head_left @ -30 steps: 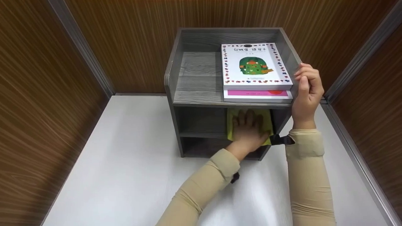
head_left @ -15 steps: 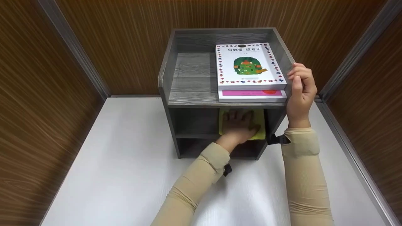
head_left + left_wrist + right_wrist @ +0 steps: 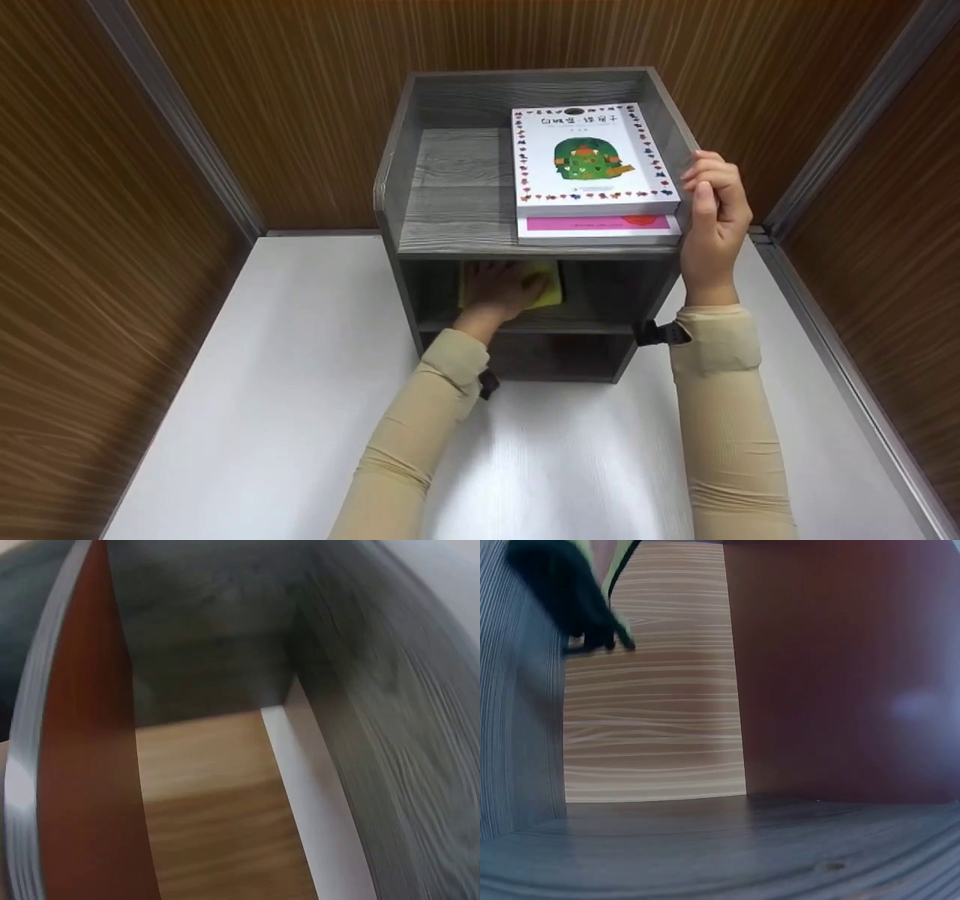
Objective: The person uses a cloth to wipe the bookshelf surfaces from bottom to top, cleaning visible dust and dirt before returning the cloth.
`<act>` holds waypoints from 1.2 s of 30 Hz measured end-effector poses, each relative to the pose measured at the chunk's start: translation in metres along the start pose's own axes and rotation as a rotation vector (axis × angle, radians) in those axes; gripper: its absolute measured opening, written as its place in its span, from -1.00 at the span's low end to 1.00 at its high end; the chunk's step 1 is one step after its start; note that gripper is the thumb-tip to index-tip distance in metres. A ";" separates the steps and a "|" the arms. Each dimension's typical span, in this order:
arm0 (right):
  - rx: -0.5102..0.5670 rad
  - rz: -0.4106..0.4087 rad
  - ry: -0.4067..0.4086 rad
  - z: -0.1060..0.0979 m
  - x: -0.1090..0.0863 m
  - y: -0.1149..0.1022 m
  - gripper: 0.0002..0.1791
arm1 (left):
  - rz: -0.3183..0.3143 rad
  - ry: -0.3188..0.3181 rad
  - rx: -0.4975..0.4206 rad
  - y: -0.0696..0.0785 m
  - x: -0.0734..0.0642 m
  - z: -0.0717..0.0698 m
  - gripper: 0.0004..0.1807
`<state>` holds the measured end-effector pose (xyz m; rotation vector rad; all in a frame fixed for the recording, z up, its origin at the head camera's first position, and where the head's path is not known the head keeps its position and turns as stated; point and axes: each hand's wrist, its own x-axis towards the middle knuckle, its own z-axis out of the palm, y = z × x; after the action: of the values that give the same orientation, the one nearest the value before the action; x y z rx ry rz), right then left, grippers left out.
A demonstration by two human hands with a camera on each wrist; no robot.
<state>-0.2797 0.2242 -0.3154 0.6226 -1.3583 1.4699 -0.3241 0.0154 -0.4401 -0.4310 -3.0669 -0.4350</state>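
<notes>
My left hand [image 3: 499,289] reaches into the middle compartment of a grey wood-grain shelf unit [image 3: 457,187]. It lies over a yellow cloth [image 3: 551,289], fingers extended and pressing it down near the left part of the shelf board; the fingertips are in shadow under the top board. With my right hand [image 3: 715,217] I grip the upper edge of the unit's right side panel, fingers curled over it. Neither wrist view shows a hand; the left wrist view looks past a grey-edged reddish-brown panel [image 3: 86,750] toward grey wall boards [image 3: 217,637].
On the unit's top, to the right, a white picture book [image 3: 592,161] rests on a second book with a pink band [image 3: 585,224]. The unit stands on a white table [image 3: 300,360], enclosed by brown wood-grain walls [image 3: 315,135]. Below the cloth is a lower compartment [image 3: 559,356].
My left hand has slid the yellow cloth leftward and deeper along the middle shelf, away from its right side. The right hand keeps its grip on the side panel; the head view has shifted slightly.
</notes>
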 end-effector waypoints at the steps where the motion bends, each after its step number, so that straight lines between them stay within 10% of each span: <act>1: 0.000 0.000 -0.001 0.000 0.000 0.000 -0.82 | -0.010 0.005 -0.025 -0.006 -0.001 -0.002 -0.33; 14: 0.003 0.009 -0.002 0.002 -0.001 0.000 -0.82 | -0.057 0.082 -0.105 -0.044 -0.003 -0.007 -0.31; 36: 0.001 0.003 0.036 0.003 0.000 -0.001 -0.82 | -0.090 0.090 0.040 -0.010 0.004 0.002 -0.32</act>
<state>-0.2797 0.2213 -0.3142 0.5921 -1.3317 1.4776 -0.3302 0.0076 -0.4448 -0.2655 -3.0100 -0.3839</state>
